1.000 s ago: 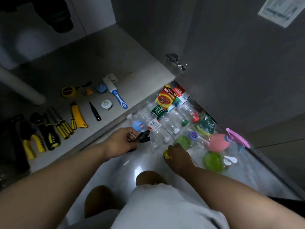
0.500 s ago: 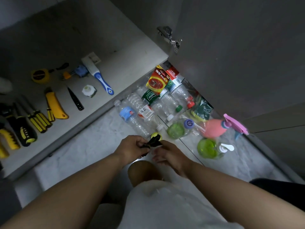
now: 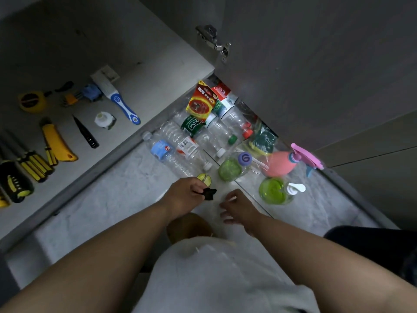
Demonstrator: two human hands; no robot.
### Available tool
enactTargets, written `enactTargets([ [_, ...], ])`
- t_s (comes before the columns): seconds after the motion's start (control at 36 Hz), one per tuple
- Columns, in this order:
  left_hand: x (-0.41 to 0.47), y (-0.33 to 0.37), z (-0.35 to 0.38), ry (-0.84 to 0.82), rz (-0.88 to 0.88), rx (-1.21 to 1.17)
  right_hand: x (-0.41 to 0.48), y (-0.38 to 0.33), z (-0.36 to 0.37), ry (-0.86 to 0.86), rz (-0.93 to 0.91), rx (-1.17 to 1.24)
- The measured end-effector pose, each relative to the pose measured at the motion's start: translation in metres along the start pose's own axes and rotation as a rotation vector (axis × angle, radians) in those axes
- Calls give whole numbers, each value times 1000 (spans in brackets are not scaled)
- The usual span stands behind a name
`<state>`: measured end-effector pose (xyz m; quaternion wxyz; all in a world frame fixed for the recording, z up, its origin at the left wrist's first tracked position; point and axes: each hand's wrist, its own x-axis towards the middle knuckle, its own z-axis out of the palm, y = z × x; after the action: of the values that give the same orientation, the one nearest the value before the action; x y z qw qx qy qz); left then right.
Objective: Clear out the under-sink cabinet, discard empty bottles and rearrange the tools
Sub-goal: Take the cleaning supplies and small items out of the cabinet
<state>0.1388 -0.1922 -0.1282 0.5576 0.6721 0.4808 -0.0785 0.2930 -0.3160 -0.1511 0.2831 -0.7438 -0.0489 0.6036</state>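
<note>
Evidently, much of the clearing has been done. A small black object [image 3: 208, 193], too dark to be identified, is pinched in the fingers of the left hand [image 3: 184, 196] above the pale floor [image 3: 108, 199], just beside a round yellow-green cap [image 3: 204, 179]. The right hand [image 3: 239, 207] is held close by with fingers loosely spread, and nothing is gripped in it. Beyond the hands, empty clear plastic bottles [image 3: 180, 150] have been gathered lying on the floor in front of the cabinet, along with two green-filled bottles [image 3: 230, 169] and a pink spray bottle [image 3: 282, 163]; none can be seen to have been discarded yet. Further out, on the cabinet shelf [image 3: 158, 71], the tools are laid out in rows: screwdrivers [image 3: 31, 163], a yellow utility knife [image 3: 56, 143], a tape measure [image 3: 30, 101], and a blue-handled brush [image 3: 119, 102]. The rearranging is judged nearly finished, with the disposal of the bottles left.
</note>
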Motion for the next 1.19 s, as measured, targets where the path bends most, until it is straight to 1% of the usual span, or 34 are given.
enactTargets([
  [0.06,0,-7,-2,32,-12,64,2,2,10,34,-137,-145],
  [0.11,-1,-16,-8,79,-12,149,5,3,20,27,-279,-357],
  [0.17,-2,-25,-15,117,-14,209,11,2,29,2,-361,-534],
  [0.19,-3,-30,-18,124,-13,229,14,1,34,-8,-375,-581],
  [0.25,-6,-39,-23,117,2,288,20,1,41,-13,-364,-623],
  [0.31,-9,-46,-26,99,30,352,25,-1,44,25,-354,-643],
  [0.42,-13,-53,-28,48,76,427,29,1,38,182,-349,-721],
  [0.56,-12,-41,-27,27,131,464,26,10,8,402,-320,-793],
  [0.64,-11,-26,-26,13,178,468,25,12,-10,485,-331,-815],
  [0.69,-11,-18,-27,11,199,468,23,11,-17,487,-321,-796],
  [0.81,-15,-6,-34,17,244,488,15,8,-21,428,-264,-791],
  [0.89,-23,1,-49,25,271,543,5,8,-18,411,-261,-881],
  [0.94,-30,5,-64,23,275,617,-2,2,-15,343,-243,-957],
  [1.0,-38,11,-84,27,277,717,-9,-11,-9,221,-254,-1020],
  [1.03,-42,14,-96,38,278,765,-14,-21,-5,129,-276,-1016],
  [1.06,-46,18,-110,57,281,811,-20,-33,0,19,-280,-969],
  [1.11,-54,27,-140,133,278,876,-35,-63,13,-242,-225,-777],
  [1.14,-59,31,-156,178,265,886,-42,-80,19,-340,-219,-715],
  [1.17,-63,36,-171,225,248,880,-50,-99,26,-398,-246,-707],
  [1.19,-67,39,-186,267,226,864,-56,-118,34,-421,-291,-721],
])
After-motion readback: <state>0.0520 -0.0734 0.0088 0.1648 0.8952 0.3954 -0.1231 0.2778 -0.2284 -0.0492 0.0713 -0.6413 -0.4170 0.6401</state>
